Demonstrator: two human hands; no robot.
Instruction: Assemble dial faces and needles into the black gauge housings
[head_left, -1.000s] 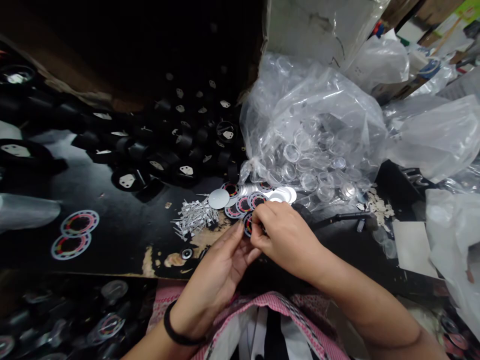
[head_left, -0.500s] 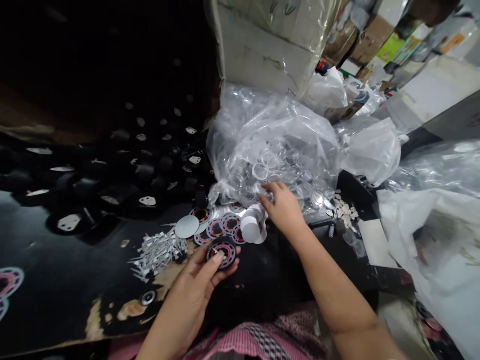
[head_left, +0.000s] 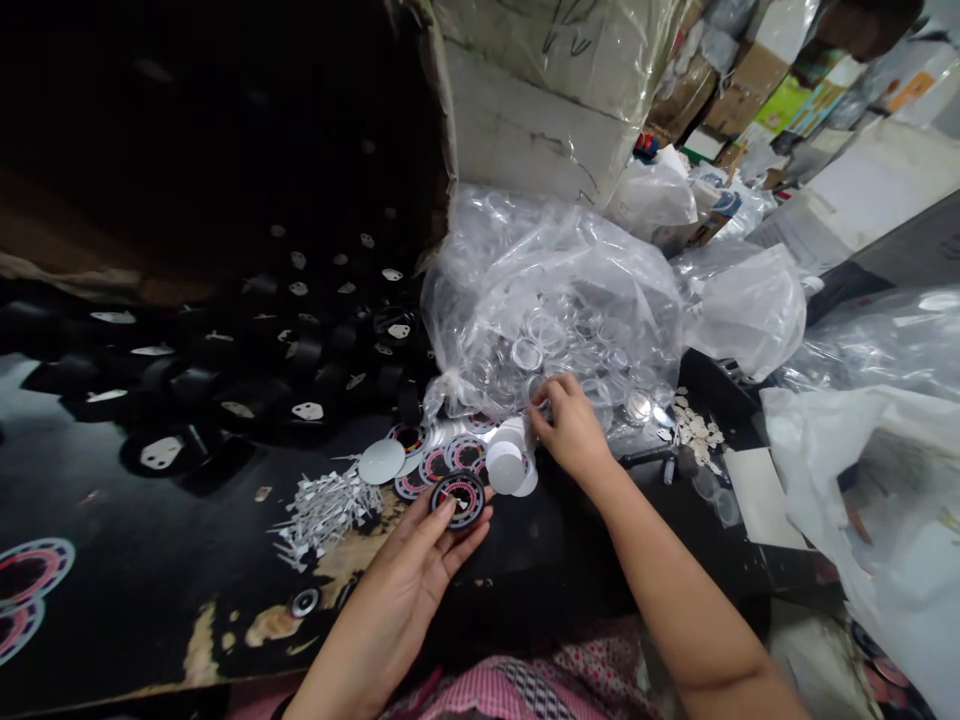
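My left hand (head_left: 420, 570) holds a round black dial disc (head_left: 458, 497) with a coloured ring, thumb pressed on its face, just above the dark worktable (head_left: 135, 560). My right hand (head_left: 571, 428) reaches to the mouth of a clear plastic bag (head_left: 555, 300) full of clear round covers, fingers pinched on one clear cover (head_left: 537, 392) at the bag's opening. Between my hands lie several printed dial discs (head_left: 442, 460) and plain white discs (head_left: 506, 465). A heap of small white pointer pieces (head_left: 319, 510) lies left of the held disc.
Many black round housings (head_left: 300, 330) fill the back left of the table. Two loose dial rings (head_left: 22, 590) lie at the far left edge. Small white bits (head_left: 694, 430) and a white card (head_left: 761, 500) sit to the right. More plastic bags (head_left: 862, 450) and cardboard boxes (head_left: 525, 110) crowd the right and back.
One second ago both hands worked together on the disc. My right hand then left it and reached up into the bag of clear covers, closing its fingers there. The left hand keeps the disc.
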